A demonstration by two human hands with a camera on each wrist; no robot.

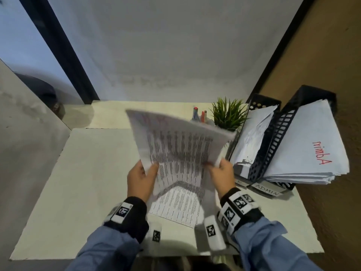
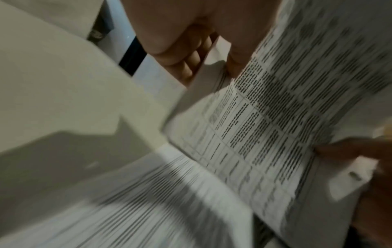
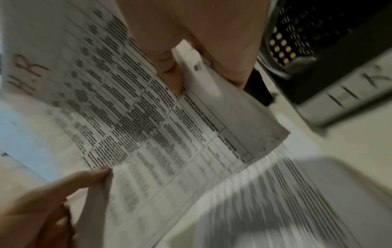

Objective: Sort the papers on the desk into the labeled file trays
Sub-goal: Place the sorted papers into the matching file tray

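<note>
— Hands first: grip of each?
— Of the left hand: thumb on the printed face, fingers curled behind, pinching the left edge of the paper bundle. Of the right hand: same pinch on the right edge, thumb in front, fingers behind.
— Position of the bundle?
— Held clear of the desk between both hands, tilted up and away, top edge blurred. Dense table print on the face; "H.R" in red near one top corner, legible in the right wrist view.
— Below the hands?
— Printed sheet, flat on the desk between the wrists.
— Right of the right hand?
— Two black perforated file trays, side by side, leaning back. Nearer the hand: HR tray, with crumpled white sheets inside. Beyond it: ADMIN tray, white label at its foot, stack of papers inside, top sheet marked "Admin" in red, seen mirrored.
— Farther off?
— Past the bundle's top right corner: small green plant, red-capped pens just left of it.
</note>
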